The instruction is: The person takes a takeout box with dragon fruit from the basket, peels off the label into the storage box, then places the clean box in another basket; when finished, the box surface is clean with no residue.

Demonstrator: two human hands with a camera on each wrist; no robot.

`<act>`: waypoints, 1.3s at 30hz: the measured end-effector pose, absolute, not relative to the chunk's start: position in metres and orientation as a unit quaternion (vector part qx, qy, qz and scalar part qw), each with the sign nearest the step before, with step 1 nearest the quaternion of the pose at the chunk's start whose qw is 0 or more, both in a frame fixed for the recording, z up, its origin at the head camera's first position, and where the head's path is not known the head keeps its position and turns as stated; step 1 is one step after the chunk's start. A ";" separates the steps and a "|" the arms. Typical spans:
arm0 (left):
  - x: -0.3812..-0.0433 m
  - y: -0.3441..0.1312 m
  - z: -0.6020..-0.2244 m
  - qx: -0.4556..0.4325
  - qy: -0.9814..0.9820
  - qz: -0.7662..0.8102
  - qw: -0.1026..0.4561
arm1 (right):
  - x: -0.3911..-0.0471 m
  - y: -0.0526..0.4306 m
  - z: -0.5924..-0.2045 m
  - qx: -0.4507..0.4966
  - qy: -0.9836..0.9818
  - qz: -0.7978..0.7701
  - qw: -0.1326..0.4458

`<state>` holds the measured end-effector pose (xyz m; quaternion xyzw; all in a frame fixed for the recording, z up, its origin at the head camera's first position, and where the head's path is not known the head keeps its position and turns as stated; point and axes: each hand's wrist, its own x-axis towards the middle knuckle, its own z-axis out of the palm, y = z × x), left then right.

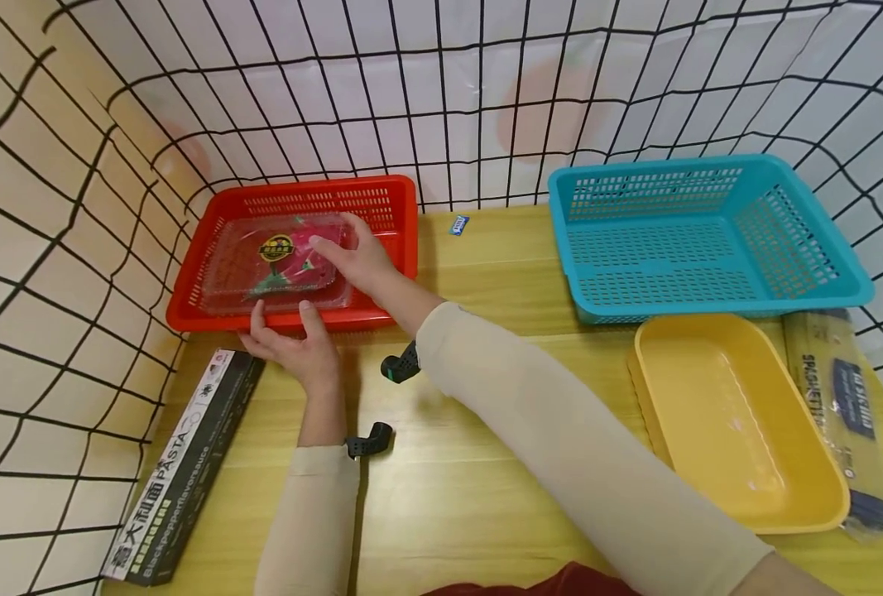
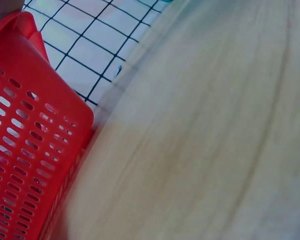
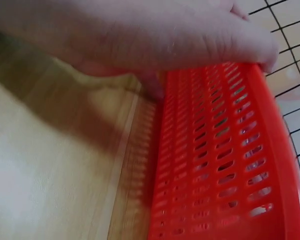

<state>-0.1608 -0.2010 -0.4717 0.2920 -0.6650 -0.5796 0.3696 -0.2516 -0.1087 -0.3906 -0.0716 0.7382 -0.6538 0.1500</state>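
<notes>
A clear plastic clamshell box (image 1: 234,265) with a black and gold label lies in the red basket (image 1: 404,223). Inside the box shows a pink and green dragon fruit (image 1: 299,263). My right hand (image 1: 367,258) holds the box's right end, thumb on the lid and fingers over the far edge. At the front wall, my left hand (image 1: 295,352) has its thumb and fingers spread, tips at the rim close to the box's front edge. The right wrist view has a hand (image 3: 180,42) against the slotted wall, one fingertip at the rim. The left wrist view shows a basket corner (image 2: 65,110).
A black pasta box (image 1: 188,463) lies at the left. To the right stand a teal basket (image 1: 657,257) and a yellow tub (image 1: 731,414), beside a spaghetti pack (image 1: 843,397). A small blue packet (image 1: 459,225) lies near the black wire mesh (image 1: 478,108).
</notes>
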 end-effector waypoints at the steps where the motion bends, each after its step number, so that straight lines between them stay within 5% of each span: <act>1: -0.161 -0.201 -0.472 0.292 -0.664 -0.579 0.372 | -0.253 -0.108 -0.391 -0.074 0.739 -0.652 0.154; 15: -0.156 -0.189 -0.450 0.294 -0.645 -0.593 0.380 | -0.257 -0.111 -0.393 -0.057 0.743 -0.635 0.203; 39: -0.163 -0.200 -0.475 0.291 -0.653 -0.590 0.375 | -0.263 -0.113 -0.396 -0.041 0.778 -0.584 0.228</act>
